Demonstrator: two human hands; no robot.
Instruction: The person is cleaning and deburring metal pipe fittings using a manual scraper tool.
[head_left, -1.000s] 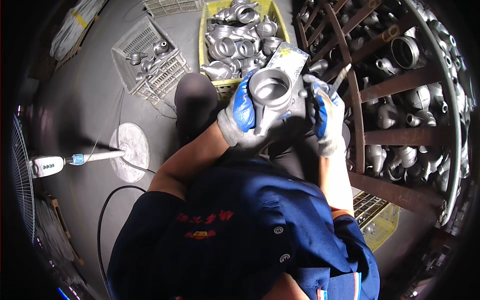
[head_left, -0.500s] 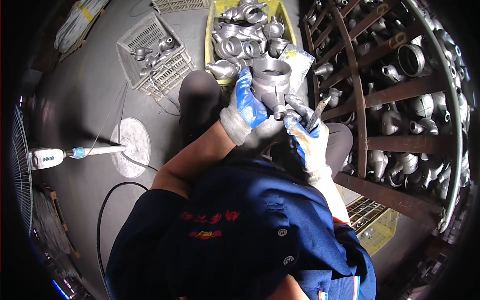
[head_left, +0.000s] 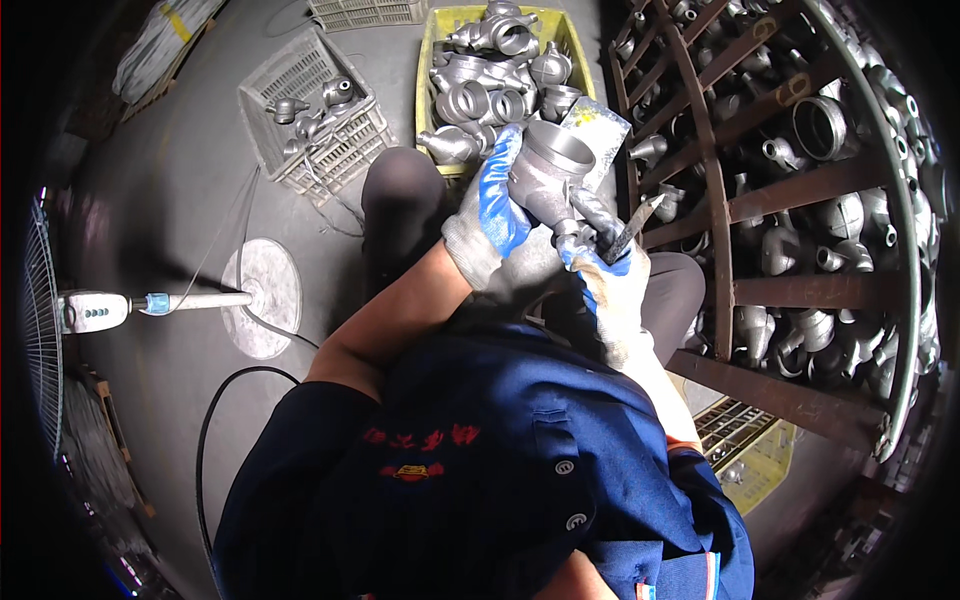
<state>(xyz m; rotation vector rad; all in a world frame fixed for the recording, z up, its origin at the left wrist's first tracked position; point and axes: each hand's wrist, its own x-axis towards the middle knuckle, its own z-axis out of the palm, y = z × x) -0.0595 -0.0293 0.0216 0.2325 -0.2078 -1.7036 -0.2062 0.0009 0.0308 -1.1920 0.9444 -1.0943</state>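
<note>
A grey metal casting [head_left: 543, 188] with a wide round mouth and a narrow neck is in front of me above my knees. Gloved in white and blue, my left hand [head_left: 487, 215] is closed around its left side. My right hand [head_left: 610, 275], in a similar worn glove, grips a flat, pointed metal tool [head_left: 632, 233] whose tip points up and away to the right. Fingers of that hand also rest at the casting's narrow end. The exact kind of tool is hard to make out, and its lower end is hidden in my palm.
Beyond my hands stands a yellow crate [head_left: 424, 85] of similar castings. A grey crate [head_left: 262, 110] holding a few is at its left. On the right, a brown metal cage [head_left: 722, 240] is full of castings. A fan [head_left: 95, 312] with a round base stands at left.
The casting has tipped, its mouth leaning to the right and its narrow end shifting slightly. Both hands keep their hold, and the tool has moved slightly with my right hand.
</note>
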